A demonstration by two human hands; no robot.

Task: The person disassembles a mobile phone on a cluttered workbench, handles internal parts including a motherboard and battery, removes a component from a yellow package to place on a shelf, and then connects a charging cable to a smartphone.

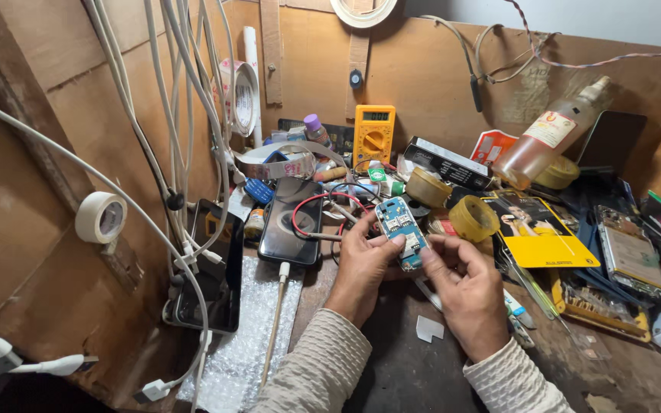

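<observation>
Cluttered counter (392, 375) before us: our left hand (361, 264) and right hand (460, 287) both pinch the bared blue phone board (402, 229) between fingers; casing off, multimeter (374, 134) beyond untouched.

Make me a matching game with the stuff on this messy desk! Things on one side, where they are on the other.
Things:
1. blue circuit board
2. yellow multimeter
3. roll of white tape
4. black phone

Places:
A. on the wooden wall at the left
B. flat on the desk with a cable plugged in
C. held between both hands
D. leaning against the back wall

Pairs: 1-C, 2-D, 3-A, 4-B
</observation>
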